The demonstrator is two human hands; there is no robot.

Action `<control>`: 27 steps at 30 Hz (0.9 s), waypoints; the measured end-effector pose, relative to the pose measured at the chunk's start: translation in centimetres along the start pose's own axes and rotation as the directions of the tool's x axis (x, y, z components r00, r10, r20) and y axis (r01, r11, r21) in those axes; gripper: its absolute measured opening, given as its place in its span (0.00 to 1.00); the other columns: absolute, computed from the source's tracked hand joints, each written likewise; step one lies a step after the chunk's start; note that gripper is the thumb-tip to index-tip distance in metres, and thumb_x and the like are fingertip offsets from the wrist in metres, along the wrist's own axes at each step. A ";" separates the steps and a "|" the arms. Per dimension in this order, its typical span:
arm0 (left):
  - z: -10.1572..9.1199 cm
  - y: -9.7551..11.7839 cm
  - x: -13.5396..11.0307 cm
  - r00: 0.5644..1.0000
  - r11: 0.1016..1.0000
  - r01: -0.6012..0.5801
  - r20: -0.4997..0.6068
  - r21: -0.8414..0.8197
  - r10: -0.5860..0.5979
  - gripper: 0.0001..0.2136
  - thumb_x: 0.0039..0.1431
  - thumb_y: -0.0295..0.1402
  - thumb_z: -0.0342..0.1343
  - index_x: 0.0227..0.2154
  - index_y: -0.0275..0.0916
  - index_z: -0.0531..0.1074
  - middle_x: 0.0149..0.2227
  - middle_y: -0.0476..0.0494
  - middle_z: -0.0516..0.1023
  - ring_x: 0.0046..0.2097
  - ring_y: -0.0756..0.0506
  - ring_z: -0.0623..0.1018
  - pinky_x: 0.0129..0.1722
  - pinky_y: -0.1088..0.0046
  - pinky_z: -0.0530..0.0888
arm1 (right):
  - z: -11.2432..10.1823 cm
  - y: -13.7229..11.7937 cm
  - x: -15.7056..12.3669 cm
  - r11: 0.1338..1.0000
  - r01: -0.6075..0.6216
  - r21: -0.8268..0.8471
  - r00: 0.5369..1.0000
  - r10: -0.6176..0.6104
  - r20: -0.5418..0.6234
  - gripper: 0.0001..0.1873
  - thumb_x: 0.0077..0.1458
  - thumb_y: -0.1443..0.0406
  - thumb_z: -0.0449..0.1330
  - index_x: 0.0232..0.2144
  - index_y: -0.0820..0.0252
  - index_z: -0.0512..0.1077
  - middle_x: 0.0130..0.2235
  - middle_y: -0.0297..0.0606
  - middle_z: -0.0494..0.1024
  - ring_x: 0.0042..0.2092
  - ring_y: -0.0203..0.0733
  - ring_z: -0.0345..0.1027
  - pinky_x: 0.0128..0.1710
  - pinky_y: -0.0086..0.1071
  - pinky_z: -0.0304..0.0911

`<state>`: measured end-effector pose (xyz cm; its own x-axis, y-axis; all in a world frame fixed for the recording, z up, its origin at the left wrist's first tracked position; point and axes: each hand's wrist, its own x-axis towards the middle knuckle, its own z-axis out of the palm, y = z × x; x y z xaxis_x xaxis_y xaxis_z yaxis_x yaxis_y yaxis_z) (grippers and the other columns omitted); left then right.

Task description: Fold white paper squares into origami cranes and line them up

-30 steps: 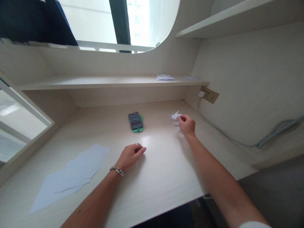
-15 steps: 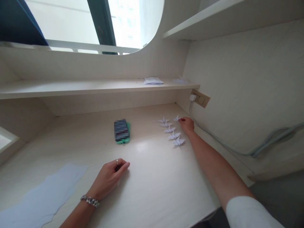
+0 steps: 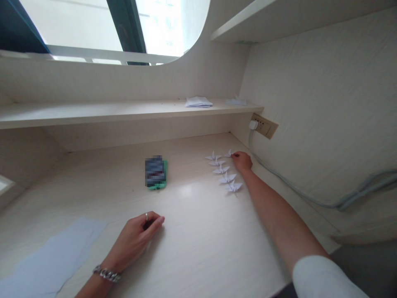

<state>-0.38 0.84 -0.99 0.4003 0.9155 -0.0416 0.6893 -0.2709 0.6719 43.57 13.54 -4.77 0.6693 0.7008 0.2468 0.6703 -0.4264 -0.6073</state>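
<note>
reaching far across the pale wooden desk (image 3: 201,236), the person's right hand (image 3: 242,161) lies near the back right corner with its fingertips pinched together on the edge of a small white paper crane (image 3: 230,153), which sits on the desk surface just ahead of the knuckles. the forearm runs back along the right side to a white sleeve (image 3: 322,277) at the lower edge of the view. just left of that hand, five more folded cranes (image 3: 227,179) stand in a slanting row from the back of the desk toward the person, close together but apart from each other. the left hand (image 3: 136,238) rests on the desk nearer the person, curled loosely into a half fist with the thumb against the forefinger and nothing visible inside it; it wears a ring (image 3: 146,215) and a chain bracelet (image 3: 107,274) at the wrist. a phone in a green case (image 3: 156,173) lies flat between the two hands, toward the back. flat sheets of pale paper (image 3: 52,260) lie at the lower left, beside the left forearm. a shelf (image 3: 93,111) above the desk carries a small stack of folded paper (image 3: 198,102). on the right wall a socket (image 3: 265,125) holds a white plug (image 3: 253,124), and its cable (image 3: 294,190) trails along the wall behind the right arm.
</note>
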 end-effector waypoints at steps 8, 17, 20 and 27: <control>-0.1 0.1 0.0 1.000 1.000 0.004 -0.001 0.007 -0.004 0.19 0.60 0.50 0.48 0.27 0.41 0.72 0.26 0.49 0.73 0.30 0.46 0.71 0.31 0.73 0.65 | 0.0 -0.2 -0.2 1.000 0.007 -0.010 1.000 -0.007 0.012 0.15 0.52 0.55 0.58 0.39 0.51 0.79 0.42 0.40 0.81 0.43 0.48 0.74 0.40 0.36 0.65; -0.2 0.2 -0.1 1.000 1.000 0.005 0.002 0.017 -0.005 0.19 0.60 0.50 0.47 0.28 0.40 0.73 0.26 0.49 0.73 0.30 0.46 0.71 0.31 0.72 0.66 | 0.1 -0.2 -0.1 1.000 0.014 0.000 1.000 -0.014 0.014 0.14 0.53 0.55 0.58 0.38 0.51 0.79 0.42 0.40 0.81 0.43 0.46 0.73 0.40 0.34 0.65; -0.2 0.3 0.0 1.000 1.000 0.007 0.005 0.015 -0.007 0.19 0.60 0.51 0.47 0.27 0.41 0.72 0.26 0.49 0.73 0.30 0.46 0.71 0.31 0.72 0.66 | 0.1 -0.1 0.0 1.000 0.016 0.004 1.000 -0.016 0.012 0.14 0.53 0.55 0.59 0.38 0.51 0.79 0.42 0.39 0.81 0.42 0.46 0.73 0.40 0.35 0.65; -0.2 0.3 -0.1 1.000 1.000 0.014 0.018 -0.002 -0.014 0.19 0.60 0.50 0.47 0.27 0.40 0.73 0.26 0.48 0.73 0.30 0.46 0.71 0.31 0.72 0.66 | 0.1 -0.1 -0.2 1.000 0.016 0.013 1.000 -0.016 0.005 0.15 0.51 0.54 0.60 0.38 0.53 0.80 0.42 0.41 0.82 0.43 0.47 0.74 0.40 0.35 0.65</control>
<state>-0.32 0.76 -0.65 0.4014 0.9137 -0.0641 0.6934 -0.2574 0.6730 43.33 13.49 -4.81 0.6572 0.7101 0.2526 0.6764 -0.4079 -0.6133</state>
